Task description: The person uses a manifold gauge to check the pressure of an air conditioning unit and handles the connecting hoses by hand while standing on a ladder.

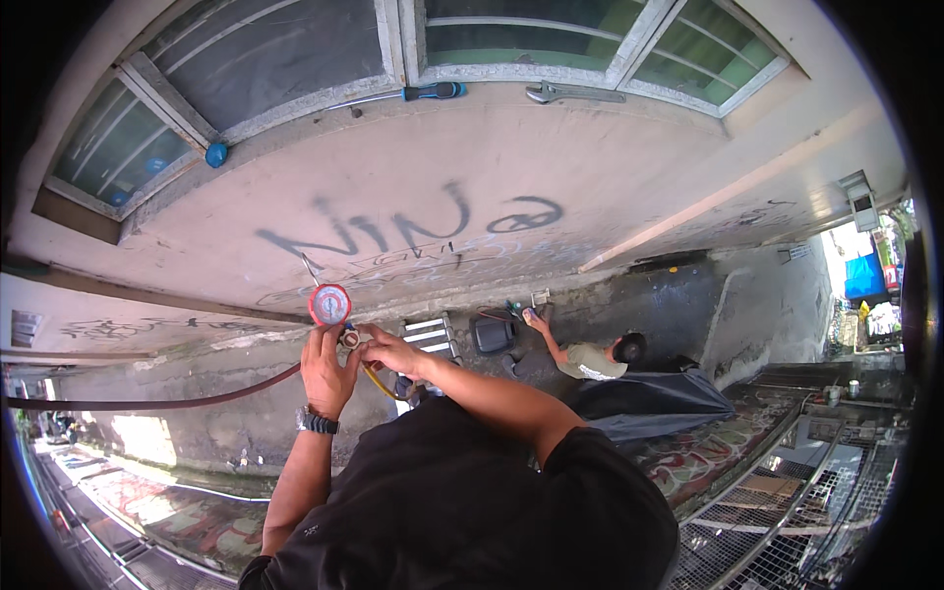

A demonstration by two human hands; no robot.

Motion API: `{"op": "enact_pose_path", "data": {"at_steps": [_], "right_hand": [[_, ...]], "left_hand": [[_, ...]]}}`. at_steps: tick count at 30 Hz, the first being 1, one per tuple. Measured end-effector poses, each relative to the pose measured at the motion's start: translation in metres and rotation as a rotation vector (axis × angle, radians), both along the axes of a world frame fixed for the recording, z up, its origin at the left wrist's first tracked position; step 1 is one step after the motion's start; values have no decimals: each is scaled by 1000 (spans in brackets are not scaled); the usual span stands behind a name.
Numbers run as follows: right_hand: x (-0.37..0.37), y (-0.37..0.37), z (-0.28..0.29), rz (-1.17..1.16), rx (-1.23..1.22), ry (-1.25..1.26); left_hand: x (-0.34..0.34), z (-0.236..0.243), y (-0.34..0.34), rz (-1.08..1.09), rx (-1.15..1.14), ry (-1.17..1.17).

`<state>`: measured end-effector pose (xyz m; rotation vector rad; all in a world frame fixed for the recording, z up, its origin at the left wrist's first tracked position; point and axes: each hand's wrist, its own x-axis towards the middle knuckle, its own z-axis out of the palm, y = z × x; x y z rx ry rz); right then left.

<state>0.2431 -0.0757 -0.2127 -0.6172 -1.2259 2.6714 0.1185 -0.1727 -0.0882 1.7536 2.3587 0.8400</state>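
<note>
A round pressure gauge (329, 305) with a red rim and pale dial stands in front of the wall, with a thin metal hook at its top. Just under the dial, my left hand (327, 372) is closed around the gauge's body and wears a dark watch. My right hand (391, 352) reaches across from the right, fingers pinched at the round valve knob (350, 339) beside my left thumb. A dark red hose (197, 403) runs left from near my left hand. A yellow hose (379, 382) hangs below my right hand; its fitting is hidden.
On the window ledge lie a blue-and-black-handled screwdriver (433, 90), an adjustable wrench (575, 92) and a blue round cap (216, 154). A ladder (429, 336) stands below me. On the ground are a dark bin (493, 334), a crouching co-worker (593, 361) and a black tarp (649, 403).
</note>
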Motion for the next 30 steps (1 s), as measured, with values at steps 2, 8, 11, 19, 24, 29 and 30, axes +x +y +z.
{"op": "enact_pose_path", "data": {"at_steps": [2,8,11,19,24,29,30], "right_hand": [[3,-3,-10,0,10,10],[7,0,2,81,21,58],[6,0,5,35,-41,33],[-5,2,4,129,-35,1],[5,0,-8,122,-39,-15],[8,-3,-2,97,-72,-19],[5,-1,-4,117,-126,-11]], "left_hand": [[5,-5,-4,-17,-17,6],[1,8,-18,-102,-83,9],[-7,18,-25,-55,-193,92],[-25,-11,-27,-41,-423,185],[-17,-3,-25,-65,-437,150],[-20,-23,-29,-101,-385,199],[-24,-21,-30,-122,-380,231]]}}
